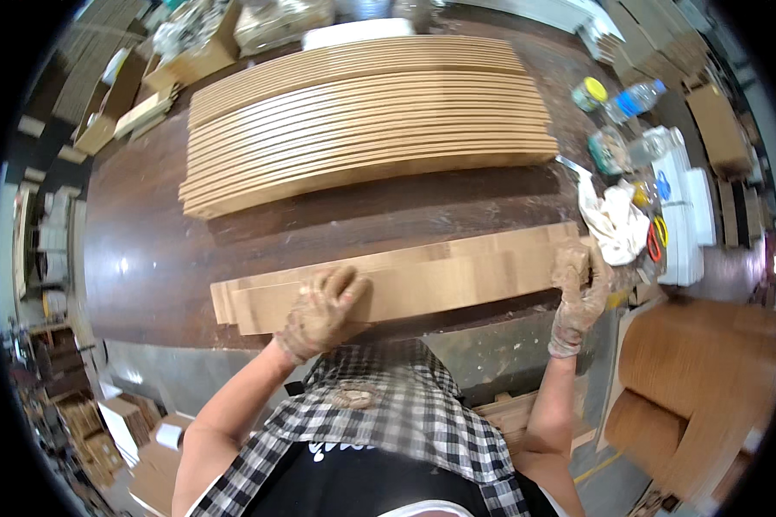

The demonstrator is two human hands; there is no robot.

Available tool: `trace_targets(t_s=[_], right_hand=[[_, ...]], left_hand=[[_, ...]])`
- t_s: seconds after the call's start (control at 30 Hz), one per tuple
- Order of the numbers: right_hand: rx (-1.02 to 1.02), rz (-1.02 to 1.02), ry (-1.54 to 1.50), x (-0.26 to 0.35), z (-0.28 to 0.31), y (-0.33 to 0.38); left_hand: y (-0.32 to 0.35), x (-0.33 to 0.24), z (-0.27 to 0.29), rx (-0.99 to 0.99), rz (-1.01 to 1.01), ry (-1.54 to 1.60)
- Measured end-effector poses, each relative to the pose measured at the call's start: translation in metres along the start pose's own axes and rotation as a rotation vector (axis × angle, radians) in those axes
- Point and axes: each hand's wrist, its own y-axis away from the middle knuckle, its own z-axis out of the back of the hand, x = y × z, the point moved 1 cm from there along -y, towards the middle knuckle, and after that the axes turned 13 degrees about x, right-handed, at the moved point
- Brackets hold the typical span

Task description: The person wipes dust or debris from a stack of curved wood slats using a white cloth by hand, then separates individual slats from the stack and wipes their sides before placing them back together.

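Note:
Several long wooden boards (457,271) lie slightly staggered at the front of the dark table, their left ends stepped. My left hand (326,312), in a stained pale glove, is bent over the left part of the top board, fingers curled on its face. At the boards' right end, my right hand (580,297), gloved the same way, has its fingers closed around the end; the fingertips are partly hidden. Beyond them, a neat row of several similar wooden strips (366,121) stands packed close together.
On the right are a white cloth (614,220), red-and-yellow scissors (655,239), a blue-labelled bottle (635,102) and a yellow-lidded jar (589,93). An open cardboard box (200,53) sits at the far left. The table's front edge (172,346) runs close to my apron.

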Motion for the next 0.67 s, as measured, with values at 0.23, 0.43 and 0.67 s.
trace_targets(t_s=[0.23,0.43,0.67], right_hand=[[0.725,0.086,0.146,0.035,-0.070,-0.072],[1.045,0.250,0.095,0.081,-0.193,-0.063],[1.223,0.611,0.004,0.185,-0.380,-0.015]], left_hand=[[0.005,-0.011,-0.025,-0.175,0.018,0.022],[0.007,-0.017,-0.041,-0.234,0.035,0.060],[0.029,-0.003,-0.025,-0.187,-0.040,0.191]])
